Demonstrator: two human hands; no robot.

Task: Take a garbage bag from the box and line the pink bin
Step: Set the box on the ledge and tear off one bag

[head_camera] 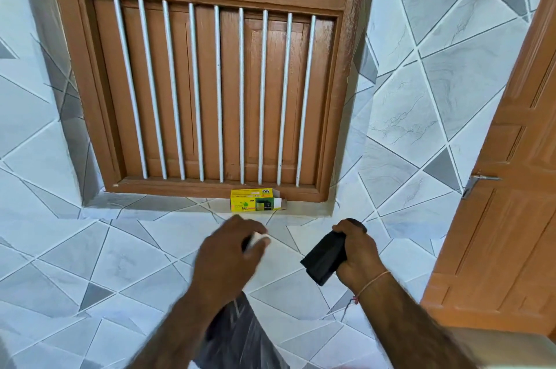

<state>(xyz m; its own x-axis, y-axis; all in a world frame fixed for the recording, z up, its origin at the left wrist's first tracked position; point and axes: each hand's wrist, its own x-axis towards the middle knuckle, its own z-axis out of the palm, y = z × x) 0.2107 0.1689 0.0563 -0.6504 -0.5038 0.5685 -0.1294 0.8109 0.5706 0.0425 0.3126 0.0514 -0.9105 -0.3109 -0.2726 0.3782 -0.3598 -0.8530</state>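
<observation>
We are looking down at our two hands in front of a tiled wall with a brown wooden window (pixel 210 74) fitted with pale upright bars. On the tiled ledge (pixel 156 212) below it, just against the bottom of the frame, lies the small yellow and green box (pixel 255 199), on its side, with its white end flap open toward the right.

Our right hand (pixel 358 257) is held up with its fingers (pixel 346 228) curled round a folded black garbage bag (pixel 324 259); the bag sticks out to the left and downward from the fist. A thin thread bracelet (pixel 371 281) circles that wrist.

Our left hand (pixel 225 260) is a little blurred, its back toward us. Its fingers are bent around something small, partly white and partly dark (pixel 257 240), at the fingertips; we cannot tell what that piece is. Below the left forearm hangs a sheet of dark, thin plastic (pixel 237 335), reaching down to the bottom edge of the view; whether it joins to what the left hand holds is hidden by the arm.

The two hands are apart, with bare tile between them. On the right stands an orange-brown wooden door (pixel 505 188) with a metal latch (pixel 474 183) on its edge. The pink bin does not show in this view.
</observation>
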